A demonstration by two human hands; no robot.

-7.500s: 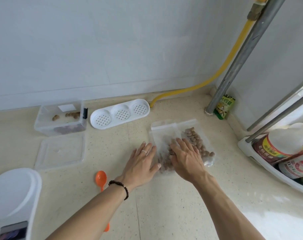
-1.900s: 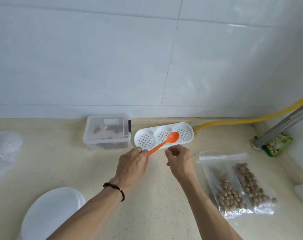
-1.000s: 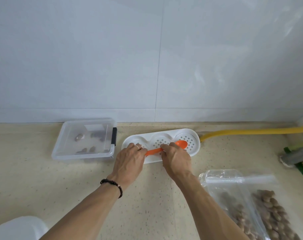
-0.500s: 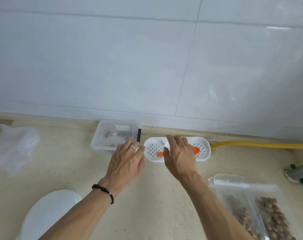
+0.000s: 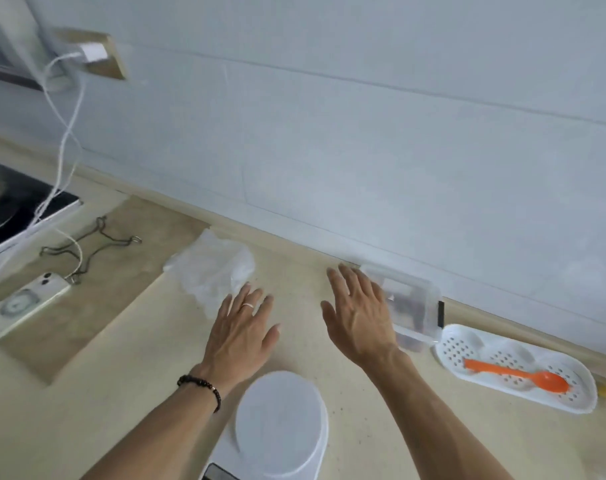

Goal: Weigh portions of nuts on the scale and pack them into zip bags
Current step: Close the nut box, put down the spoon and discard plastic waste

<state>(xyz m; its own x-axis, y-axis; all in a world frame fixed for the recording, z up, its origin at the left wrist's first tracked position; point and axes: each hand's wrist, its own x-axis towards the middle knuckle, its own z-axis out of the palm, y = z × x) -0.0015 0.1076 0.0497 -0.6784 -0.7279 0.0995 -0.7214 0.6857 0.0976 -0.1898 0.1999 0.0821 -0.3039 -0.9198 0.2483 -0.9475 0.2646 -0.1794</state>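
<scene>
Both my hands, left (image 5: 241, 329) and right (image 5: 358, 317), hover released and empty over the bench (image 5: 138, 393), seemingly reaching toward the crumpled zip bags (image 5: 213, 271) for the next portion.

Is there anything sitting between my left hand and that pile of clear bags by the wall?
Nothing visible. The left hand hovers open just short of the clear bags, its fingertips already at the pile's near edge, with only bare counter beneath. The scale sits behind the hand, near the wrist.
</scene>
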